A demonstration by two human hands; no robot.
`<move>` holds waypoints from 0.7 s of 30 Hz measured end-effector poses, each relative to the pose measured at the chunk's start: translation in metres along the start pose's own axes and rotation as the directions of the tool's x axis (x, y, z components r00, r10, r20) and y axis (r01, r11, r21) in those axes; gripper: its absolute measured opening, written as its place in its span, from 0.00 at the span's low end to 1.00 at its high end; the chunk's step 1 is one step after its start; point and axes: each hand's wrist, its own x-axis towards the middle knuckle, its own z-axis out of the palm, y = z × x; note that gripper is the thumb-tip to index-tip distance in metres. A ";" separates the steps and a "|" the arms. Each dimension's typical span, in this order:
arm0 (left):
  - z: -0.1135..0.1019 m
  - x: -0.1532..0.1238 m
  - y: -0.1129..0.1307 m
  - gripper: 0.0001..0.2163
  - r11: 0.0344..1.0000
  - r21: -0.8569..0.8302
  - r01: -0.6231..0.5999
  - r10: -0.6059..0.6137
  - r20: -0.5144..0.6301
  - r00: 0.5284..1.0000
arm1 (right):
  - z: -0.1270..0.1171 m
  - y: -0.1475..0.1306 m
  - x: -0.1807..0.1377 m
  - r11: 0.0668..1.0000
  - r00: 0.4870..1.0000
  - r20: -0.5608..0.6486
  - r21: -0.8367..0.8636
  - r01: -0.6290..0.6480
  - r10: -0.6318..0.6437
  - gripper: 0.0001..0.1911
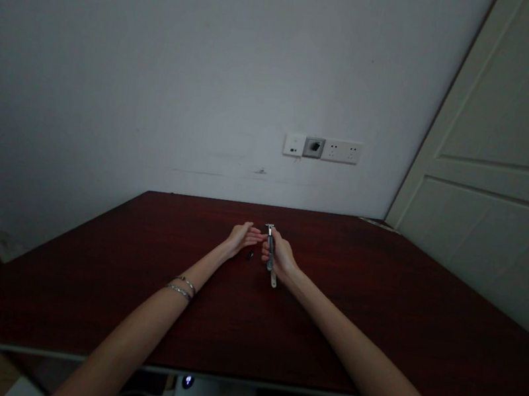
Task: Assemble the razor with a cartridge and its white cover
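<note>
My right hand (283, 252) is closed around a slim grey tool with a T-shaped metal head (269, 252). The head points away from me, toward the wall. Below my fingers, a pale strip with a small hole at its tip sticks out toward me. I cannot make out the tool's exact kind. Just to the left, my left hand (241, 238) is open, its fingers stretched toward the tool and close to my right fingers. Whether the fingertips touch is unclear. On the table beneath the left hand lies a small dark piece (250, 256), too small to name.
Both forearms reach over a dark red wooden table (180, 225) standing against a white wall. Sockets and a switch panel (322, 149) sit on that wall. A pale panelled door (503, 176) stands at the right. Below the front edge is a white device with a lit display (188, 381).
</note>
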 end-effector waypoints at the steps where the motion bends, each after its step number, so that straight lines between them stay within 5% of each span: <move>1: 0.001 -0.001 0.002 0.10 0.999 0.038 -0.027 0.027 -0.009 1.000 | -0.002 -0.003 0.002 0.999 0.999 0.002 -0.016 0.049 -0.049 0.14; 6: 0.007 -0.008 0.013 0.05 0.983 0.127 -0.135 0.138 -0.019 0.990 | -0.016 -0.019 0.015 0.938 0.950 -0.032 -0.172 0.301 -0.310 0.07; 11: 0.010 -0.013 0.021 0.07 0.938 0.216 -0.271 0.263 0.062 0.963 | -0.027 -0.025 0.021 0.732 0.816 0.044 -0.416 0.539 -0.576 0.07; 16: 0.018 -0.018 0.013 0.16 0.823 0.327 -0.465 0.383 0.285 0.879 | -0.032 -0.022 0.023 0.621 0.777 0.106 -0.539 0.569 -0.620 0.10; 21: 0.028 -0.020 0.006 0.13 0.787 0.365 -0.497 0.403 0.307 0.862 | -0.035 -0.016 0.026 0.553 0.752 0.163 -0.583 0.595 -0.638 0.14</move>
